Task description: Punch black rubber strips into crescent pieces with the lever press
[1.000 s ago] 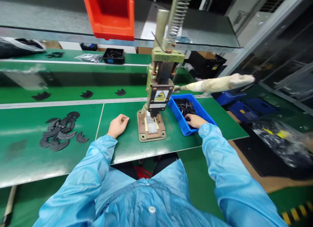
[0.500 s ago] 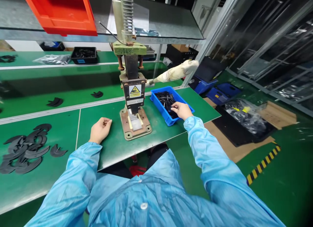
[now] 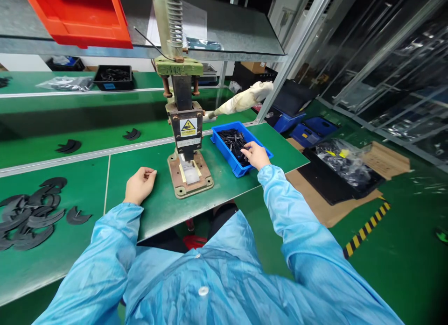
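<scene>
My right hand [image 3: 256, 155] is over the near right side of a blue bin [image 3: 237, 171] filled with small, thin black parts [image 3: 232, 139]. Its fingertips pinch together at the parts; whatever is between them cannot be made out. On the green table, my left hand [image 3: 140, 185] rests with fingers curled in and thumb against them, and nothing shows in it. Between the hands stands a hand press [image 3: 189, 129], its ram above a small metal fixture [image 3: 191, 173] on the base plate. The press lever [image 3: 243, 100], wrapped in pale material, points right.
Curved black pieces [image 3: 31, 213] lie piled at the left, one apart [image 3: 77, 216]. Several more black pieces [image 3: 69, 146] sit behind the table seam. A black bin [image 3: 114, 77] and a red bin [image 3: 80, 21] are farther back. Cartons and bagged items [image 3: 345, 161] lie on the right.
The whole view has shifted slightly, so things appear a little further left. My right hand stays at the blue bin with slight finger movement; my left hand remains on the table.
</scene>
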`<state>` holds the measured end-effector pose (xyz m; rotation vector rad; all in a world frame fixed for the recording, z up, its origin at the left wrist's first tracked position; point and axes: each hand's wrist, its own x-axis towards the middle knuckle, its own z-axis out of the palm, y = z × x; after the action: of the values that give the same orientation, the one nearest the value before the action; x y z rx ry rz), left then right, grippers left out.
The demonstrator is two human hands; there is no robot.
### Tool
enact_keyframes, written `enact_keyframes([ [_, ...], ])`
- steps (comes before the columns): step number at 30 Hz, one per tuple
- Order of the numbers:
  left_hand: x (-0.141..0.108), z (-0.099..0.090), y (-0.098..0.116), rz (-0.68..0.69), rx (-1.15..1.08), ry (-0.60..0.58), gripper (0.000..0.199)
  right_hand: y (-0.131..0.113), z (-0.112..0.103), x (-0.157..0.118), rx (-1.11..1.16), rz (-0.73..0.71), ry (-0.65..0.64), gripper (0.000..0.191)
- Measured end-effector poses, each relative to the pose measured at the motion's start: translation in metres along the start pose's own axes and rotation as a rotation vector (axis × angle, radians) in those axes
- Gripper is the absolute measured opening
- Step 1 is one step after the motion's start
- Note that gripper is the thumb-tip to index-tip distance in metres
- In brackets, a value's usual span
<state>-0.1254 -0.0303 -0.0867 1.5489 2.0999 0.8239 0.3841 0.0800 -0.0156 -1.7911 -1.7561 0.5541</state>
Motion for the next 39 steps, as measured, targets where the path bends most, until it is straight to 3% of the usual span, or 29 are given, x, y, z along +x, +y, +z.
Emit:
enact_keyframes([
  [6,0.003,0.0,-0.003,-0.007,-0.074,0.022,0.033,-0.025,-0.012,-0.018,0.218,0.006,0.138,0.052],
  [10,-0.018,0.0,0.024,0.024,-0.267,0.149,0.035,-0.057,-0.002,-0.058,0.447,0.024,0.155,0.057],
  [13,-0.062,-0.001,0.072,0.26,-0.339,0.169,0.033,-0.088,0.019,-0.1,0.592,0.034,0.045,0.056],
  [16,-0.108,-0.002,0.121,0.501,-0.433,-0.035,0.034,-0.118,0.042,-0.139,0.767,0.05,-0.15,0.052],
  [18,-0.128,-0.003,0.142,0.568,-0.469,-0.112,0.036,-0.134,0.054,-0.158,0.925,0.08,-0.302,0.048],
  [20,-0.138,-0.005,0.15,0.585,-0.478,-0.127,0.029,-0.146,0.062,-0.172,1.04,0.107,-0.424,0.044],
  [26,-0.151,-0.012,0.139,0.58,-0.498,-0.096,0.016,-0.158,0.075,-0.189,1.085,0.149,-0.508,0.044],
  [30,-0.155,-0.015,0.135,0.545,-0.526,-0.121,0.017,-0.155,0.077,-0.192,0.962,0.096,-0.512,0.042],
  [33,-0.155,-0.015,0.134,0.347,-0.628,-0.269,0.019,-0.152,0.074,-0.192,0.834,-0.001,-0.503,0.032],
  [36,-0.151,-0.011,0.131,0.096,-0.843,-0.532,0.031,-0.154,0.067,-0.191,0.749,-0.12,-0.504,0.017],
  [39,-0.14,-0.004,0.126,0.026,-0.975,-0.702,0.037,-0.156,0.058,-0.184,0.669,-0.261,-0.481,0.01],
])
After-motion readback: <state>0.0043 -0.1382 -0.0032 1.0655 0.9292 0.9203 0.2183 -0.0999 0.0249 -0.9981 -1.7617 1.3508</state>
